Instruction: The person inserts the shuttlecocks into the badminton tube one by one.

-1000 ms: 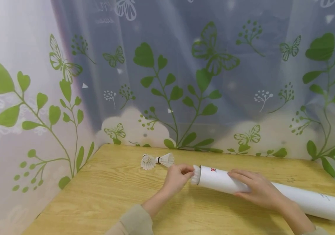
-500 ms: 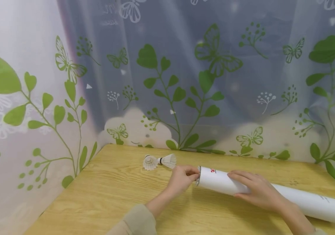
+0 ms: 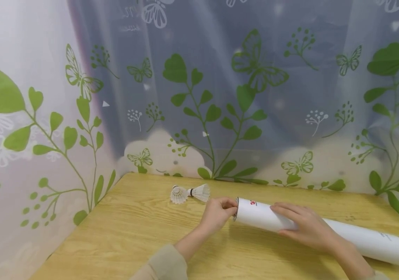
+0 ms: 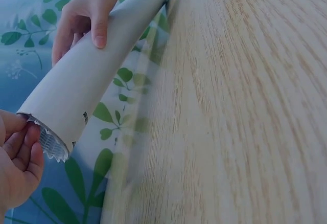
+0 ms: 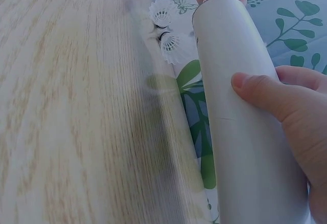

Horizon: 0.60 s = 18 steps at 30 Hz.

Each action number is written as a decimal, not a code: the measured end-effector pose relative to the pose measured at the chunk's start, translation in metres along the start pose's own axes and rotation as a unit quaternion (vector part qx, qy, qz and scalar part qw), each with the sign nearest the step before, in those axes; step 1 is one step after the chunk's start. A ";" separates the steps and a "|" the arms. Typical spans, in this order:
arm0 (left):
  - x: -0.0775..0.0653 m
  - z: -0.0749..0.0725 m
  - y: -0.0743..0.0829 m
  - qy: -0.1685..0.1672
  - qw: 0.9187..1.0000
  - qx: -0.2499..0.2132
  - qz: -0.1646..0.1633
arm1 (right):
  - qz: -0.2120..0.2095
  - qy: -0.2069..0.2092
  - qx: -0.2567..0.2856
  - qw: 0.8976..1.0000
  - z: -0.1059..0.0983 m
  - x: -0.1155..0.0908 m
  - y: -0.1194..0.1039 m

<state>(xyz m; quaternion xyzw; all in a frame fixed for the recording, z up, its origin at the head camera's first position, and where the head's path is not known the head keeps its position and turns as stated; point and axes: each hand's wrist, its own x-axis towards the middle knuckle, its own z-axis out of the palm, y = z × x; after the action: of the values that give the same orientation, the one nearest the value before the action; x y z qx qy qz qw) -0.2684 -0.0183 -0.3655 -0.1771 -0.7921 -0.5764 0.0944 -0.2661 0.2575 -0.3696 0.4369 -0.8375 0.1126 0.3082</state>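
Note:
A long white shuttlecock tube point(image 3: 266, 213) lies slanted over the table, its mouth facing left. My right hand point(image 3: 302, 223) grips it around the middle, thumb on the near side and fingers over the top. At the mouth, my left hand point(image 3: 217, 213) pinches the feathered rim of a shuttlecock point(image 4: 51, 146). Most of that shuttlecock is inside the tube; only its jagged white skirt edge shows in the left wrist view. The cork end is hidden.
Two white shuttlecocks, one facing the front point(image 3: 179, 194) and one on its side point(image 3: 201, 192), lie close together behind my left hand. The wood-grain table point(image 3: 133, 229) meets a patterned curtain point(image 3: 220, 97) at the back and left.
The shuttlecock has gone further into the tube; its skirt stuck out clearly a second ago. My left hand has followed it to the rim. The right hand keeps its grip.

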 end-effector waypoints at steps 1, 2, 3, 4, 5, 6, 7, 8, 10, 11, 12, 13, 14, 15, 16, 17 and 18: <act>0.000 0.000 0.000 0.001 1.000 -0.001 -0.004 | 0.000 -0.001 0.000 1.000 0.000 0.000 0.000; 0.000 0.000 0.000 0.001 1.000 -0.003 -0.007 | 0.000 -0.001 0.000 1.000 0.000 0.000 -0.001; 0.000 0.000 0.000 0.002 1.000 -0.005 -0.010 | 0.000 -0.002 -0.001 1.000 0.000 0.001 -0.001; 0.001 0.000 0.000 0.002 1.000 -0.006 -0.011 | 0.000 -0.002 -0.001 1.000 -0.001 0.001 -0.001; 0.001 0.000 0.000 0.002 1.000 -0.009 -0.012 | 0.001 -0.004 -0.002 1.000 -0.001 0.002 -0.002; 0.001 0.000 0.000 0.002 1.000 -0.013 -0.014 | 0.001 -0.005 -0.001 1.000 -0.001 0.002 -0.002; 0.002 0.000 -0.001 0.002 1.000 -0.017 -0.016 | 0.002 -0.006 -0.001 1.000 -0.001 0.003 -0.002; 0.003 0.000 -0.002 0.002 1.000 -0.022 -0.018 | 0.002 -0.006 -0.002 1.000 -0.002 0.003 -0.002; 0.004 0.001 -0.003 0.003 0.999 -0.029 -0.019 | 0.003 -0.007 -0.001 1.000 -0.002 0.003 -0.002; 0.004 0.001 -0.003 0.003 0.999 -0.033 -0.021 | 0.002 -0.007 -0.001 1.000 -0.001 0.003 -0.002; 0.005 0.001 -0.004 0.004 0.999 -0.036 -0.020 | 0.002 -0.007 -0.002 1.000 -0.001 0.003 -0.002; 0.004 0.001 -0.004 0.004 0.999 -0.038 -0.020 | 0.001 -0.007 -0.002 1.000 -0.001 0.003 -0.001; 0.004 0.001 -0.004 0.005 0.999 -0.041 -0.021 | 0.000 -0.007 -0.002 1.000 0.000 0.003 -0.001; 0.004 0.001 -0.004 0.005 0.999 -0.043 -0.021 | -0.001 -0.007 -0.002 1.000 0.000 0.003 -0.001; 0.003 0.001 -0.004 0.005 0.999 -0.046 -0.022 | -0.002 -0.008 -0.001 1.000 0.000 0.002 -0.001; 0.002 0.000 -0.004 0.006 0.999 -0.049 -0.025 | -0.002 -0.009 -0.001 1.000 0.001 0.002 -0.001; 0.002 0.000 -0.004 0.006 0.998 -0.051 -0.026 | -0.002 -0.009 0.000 1.000 0.001 0.002 -0.001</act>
<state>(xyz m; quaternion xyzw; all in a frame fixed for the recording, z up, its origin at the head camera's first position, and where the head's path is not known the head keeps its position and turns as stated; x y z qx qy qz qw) -0.2717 -0.0192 -0.3685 -0.1574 -0.7653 -0.6196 0.0750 -0.2665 0.2548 -0.3690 0.4393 -0.8395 0.1079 0.3010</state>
